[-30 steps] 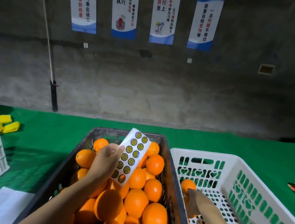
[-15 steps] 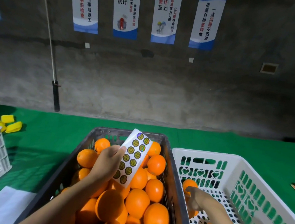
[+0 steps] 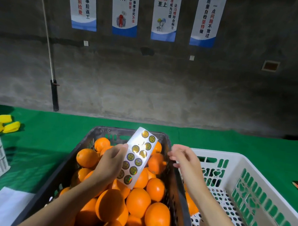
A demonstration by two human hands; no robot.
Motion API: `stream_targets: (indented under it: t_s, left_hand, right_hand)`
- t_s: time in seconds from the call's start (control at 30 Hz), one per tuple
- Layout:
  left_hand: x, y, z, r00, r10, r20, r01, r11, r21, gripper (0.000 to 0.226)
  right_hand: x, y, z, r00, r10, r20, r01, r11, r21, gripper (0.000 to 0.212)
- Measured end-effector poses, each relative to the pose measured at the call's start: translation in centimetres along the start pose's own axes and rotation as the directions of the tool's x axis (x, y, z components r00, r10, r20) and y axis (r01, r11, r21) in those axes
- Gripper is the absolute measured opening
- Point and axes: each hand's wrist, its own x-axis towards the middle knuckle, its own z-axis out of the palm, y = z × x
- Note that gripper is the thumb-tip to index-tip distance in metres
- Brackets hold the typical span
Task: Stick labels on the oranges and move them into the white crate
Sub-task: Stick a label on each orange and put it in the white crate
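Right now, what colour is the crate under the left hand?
The crate is black; head view shows it best.

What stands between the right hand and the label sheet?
Nothing visible. The right hand hovers empty just right of the label sheet, which the left hand holds above the oranges; only air separates them.

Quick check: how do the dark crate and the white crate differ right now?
Colour: the dark crate is black; the white crate is white with green side panels. Fill: the dark crate is heaped with oranges; the white crate holds only a few, with much of its perforated floor bare. Both are slotted plastic crates side by side on the green cloth.
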Motion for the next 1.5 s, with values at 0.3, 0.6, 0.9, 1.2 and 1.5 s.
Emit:
stream_targets:
  t_s: [0.3,0.6,0.9,1.2,1.5]
  left_hand:
    - [-0.4,0.4,0.3,0.949,0.075,0.308,-0.022,0.985,-0.172,0.042]
    - [0.4,-0.9,0.3,0.974,0.148,0.172,-0.119,0.979,-0.168,0.062]
    - [1.2,-0.5,-0.8,0.972,0.113,0.207,-0.088,0.988,-0.126,0.047]
    - [0.9,0.0,-1.0,0.976,0.108,0.189,-0.112,0.994,0.010,0.021]
    - [1.1,0.0,-0.8,0.993,0.040,-0.112,-0.063,0.975,-0.213,0.015]
  right_hand:
    - [-1.9,0.4,3.0,0.857,0.149,0.493,-0.196,0.980,0.044,0.027]
    - [-1.6,1.1,2.8,0.946,0.214,0.245,-0.278,0.923,0.266,0.033]
    - [-0.5,0.5,1.7,0.987,0.134,0.090,-0.161,0.861,0.483,0.044]
    - [1.2,0.3,-1.6,0.973,0.098,0.208,-0.124,0.985,0.116,0.070]
    - [0.6,0.8,-0.3,0.929,0.185,0.319,-0.278,0.919,0.278,0.083]
